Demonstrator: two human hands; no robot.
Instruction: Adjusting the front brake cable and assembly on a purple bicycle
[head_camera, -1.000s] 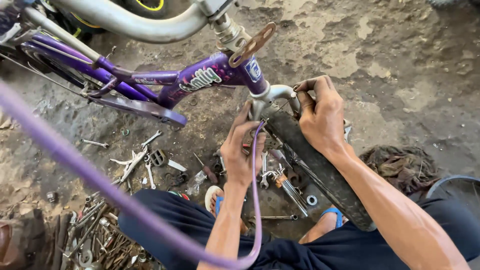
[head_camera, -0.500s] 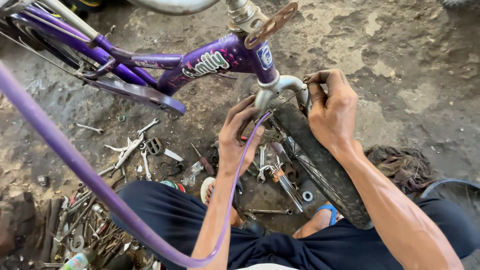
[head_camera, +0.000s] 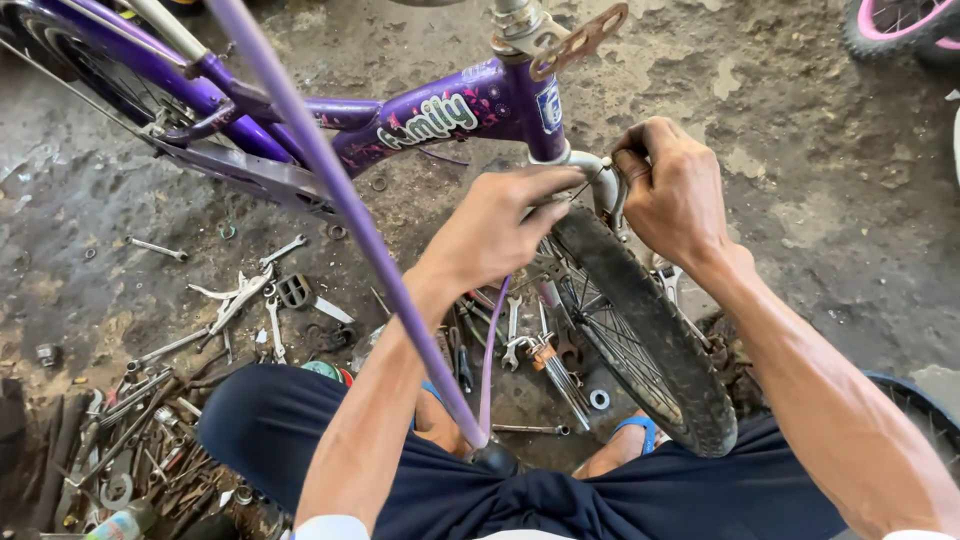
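A small purple bicycle frame (head_camera: 450, 115) stands in front of me with its black front tyre (head_camera: 650, 330) between my knees. My left hand (head_camera: 500, 225) pinches a thin brake cable just left of the silver fork crown (head_camera: 598, 170). My right hand (head_camera: 672, 190) is closed around the brake caliper at the top of the tyre. A purple cable housing (head_camera: 330, 190) loops from the upper left down across my left forearm to my lap.
Wrenches and other tools (head_camera: 240, 300) lie scattered on the dirt floor at left, with a heap of metal parts (head_camera: 130, 440) at lower left. More spanners (head_camera: 525, 345) sit beside the wheel. A pink-rimmed wheel (head_camera: 900, 25) is at top right, a dark tyre (head_camera: 915, 395) at right.
Both hands have closed in on the fork crown, the left now pinching the cable there. The view has tilted, so the bicycle sits more central and the purple housing swings across the frame.
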